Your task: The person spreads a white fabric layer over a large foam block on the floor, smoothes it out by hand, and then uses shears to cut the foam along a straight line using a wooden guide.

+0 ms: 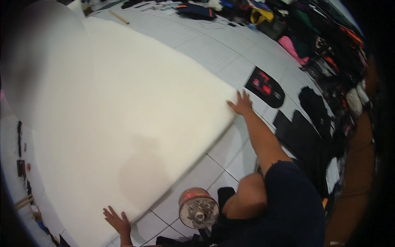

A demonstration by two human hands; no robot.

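A large cream-white sheet of foam or padding [135, 90] lies flat over the tiled floor and fills the left and middle of the head view. My left hand [118, 221] rests on its near edge at the bottom, fingers spread. Farther off to the right, my right hand [242, 103] presses on the sheet's right corner with its fingers apart. Neither hand grips anything. Just beyond the right hand lies a black rounded panel [266, 88] with a red print. A shadow falls across the near part of the sheet.
Close to my knee stands a round reddish tin [198, 209] with grey, dusty contents. Black fabric pieces [296, 131] lie at the right. A heap of dark and coloured cloth and bags [317, 45] lines the far right. A wooden stick [119, 17] lies beyond the sheet on the tiles.
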